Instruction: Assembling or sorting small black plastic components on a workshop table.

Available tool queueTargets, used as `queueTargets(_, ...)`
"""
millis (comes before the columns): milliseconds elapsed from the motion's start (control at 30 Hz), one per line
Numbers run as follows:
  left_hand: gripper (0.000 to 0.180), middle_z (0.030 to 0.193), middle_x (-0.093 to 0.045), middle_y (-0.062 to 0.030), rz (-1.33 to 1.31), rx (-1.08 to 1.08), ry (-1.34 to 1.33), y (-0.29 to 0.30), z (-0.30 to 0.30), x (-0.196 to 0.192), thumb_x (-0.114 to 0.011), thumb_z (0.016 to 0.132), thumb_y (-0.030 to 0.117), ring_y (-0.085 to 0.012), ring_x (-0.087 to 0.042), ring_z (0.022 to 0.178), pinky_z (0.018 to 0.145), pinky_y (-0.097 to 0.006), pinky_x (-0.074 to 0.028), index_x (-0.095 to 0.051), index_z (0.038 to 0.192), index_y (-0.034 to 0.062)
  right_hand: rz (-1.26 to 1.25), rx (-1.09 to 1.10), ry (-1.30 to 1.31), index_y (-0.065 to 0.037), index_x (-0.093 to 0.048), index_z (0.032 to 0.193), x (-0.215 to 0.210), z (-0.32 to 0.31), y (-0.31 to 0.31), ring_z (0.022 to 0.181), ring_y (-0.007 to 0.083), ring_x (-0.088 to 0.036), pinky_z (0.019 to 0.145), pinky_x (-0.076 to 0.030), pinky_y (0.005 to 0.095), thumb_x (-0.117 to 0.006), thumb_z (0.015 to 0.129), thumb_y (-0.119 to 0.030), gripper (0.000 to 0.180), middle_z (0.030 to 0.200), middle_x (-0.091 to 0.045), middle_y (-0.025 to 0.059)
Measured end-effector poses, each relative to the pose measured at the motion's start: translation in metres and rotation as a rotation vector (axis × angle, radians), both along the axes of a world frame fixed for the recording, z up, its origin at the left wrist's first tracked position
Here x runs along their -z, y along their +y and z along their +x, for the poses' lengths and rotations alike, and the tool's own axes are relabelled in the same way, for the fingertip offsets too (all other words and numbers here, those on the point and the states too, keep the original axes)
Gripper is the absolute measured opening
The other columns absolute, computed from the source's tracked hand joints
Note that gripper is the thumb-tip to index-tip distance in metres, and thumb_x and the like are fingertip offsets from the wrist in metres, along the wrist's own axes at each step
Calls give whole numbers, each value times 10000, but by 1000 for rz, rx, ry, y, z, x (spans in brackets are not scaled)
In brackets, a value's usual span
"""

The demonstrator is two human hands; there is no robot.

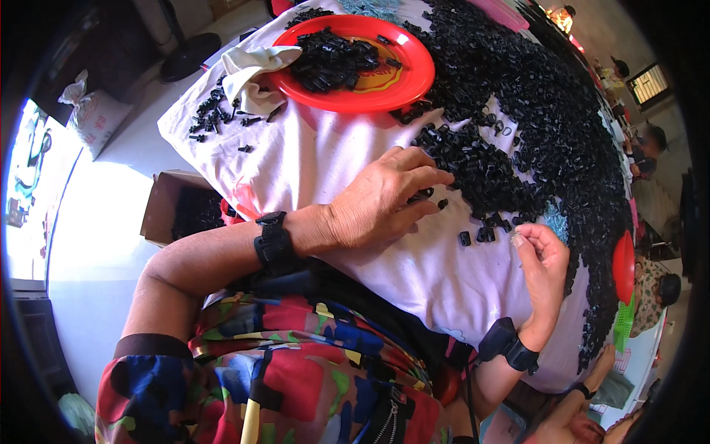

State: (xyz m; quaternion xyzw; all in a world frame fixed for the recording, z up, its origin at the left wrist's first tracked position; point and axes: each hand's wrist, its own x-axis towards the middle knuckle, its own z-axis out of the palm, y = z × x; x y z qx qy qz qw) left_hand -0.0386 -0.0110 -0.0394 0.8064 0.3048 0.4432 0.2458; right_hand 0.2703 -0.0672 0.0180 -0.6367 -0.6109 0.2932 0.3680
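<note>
My left hand (392,194) hovers low over the cloth at the near edge of a heap of small black plastic parts (488,166). Its fingers are apart and slightly bent, and a few black pieces lie beneath and beside the fingertips. To its right, my right hand (543,263) is closed in a pinch, thumb against forefinger. Whatever sits between those fingertips, if anything, is too small to make out. Several loose black pieces (485,234) lie on the cloth between the two hands. Each wrist wears a black band with a small device.
A red plate (410,78) of black parts stands at the far left, beside a whitish cloth glove (251,70). White cloth (333,159) covers the table. A cardboard box (157,211) of black parts sits left of it. Other people work along the right side; one forearm (592,377) is near.
</note>
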Motion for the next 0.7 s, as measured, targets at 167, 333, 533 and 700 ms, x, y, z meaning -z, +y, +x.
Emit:
queueTargets(167, 344, 1130, -672, -126, -93, 114, -34, -14, 7, -12, -717, 941, 104, -302, -673, 1050, 831, -394, -585, -693, 1282, 63, -70, -187, 83, 22, -719, 1080, -10, -53, -2, 774, 24, -569, 714, -474, 205, -681, 971, -49, 135, 897, -695, -19)
queueTargets(333, 293, 1058, -753, -75, -364, 256, -211, -19, 12, -16, -739, 961, 120, -162, -721, 915, 796, -325, -581, -711, 1242, 43, -83, -249, 162, 32, -711, 1084, -6, -85, -2, 758, 32, -573, 710, -482, 209, -671, 974, -56, 146, 883, -694, -22)
queueTargets(533, 257, 1042, -766, -56, -467, 235, -203, -16, 10, -15, -743, 958, 99, -101, -702, 915, 800, -294, -573, -706, 1204, 35, -96, -195, 178, 37, -719, 1071, -3, -96, 0, 763, 31, -565, 701, -472, 208, -670, 984, -78, 152, 884, -696, -19)
queueTargets(700, 244, 1016, -761, -52, -555, 212, -249, -16, 8, -10, -745, 943, 77, -89, -705, 897, 761, -274, -559, -691, 1177, 35, -131, -183, 164, 31, -729, 1076, -1, -104, 1, 781, 26, -560, 716, -474, 209, -667, 996, -78, 148, 892, -695, -24)
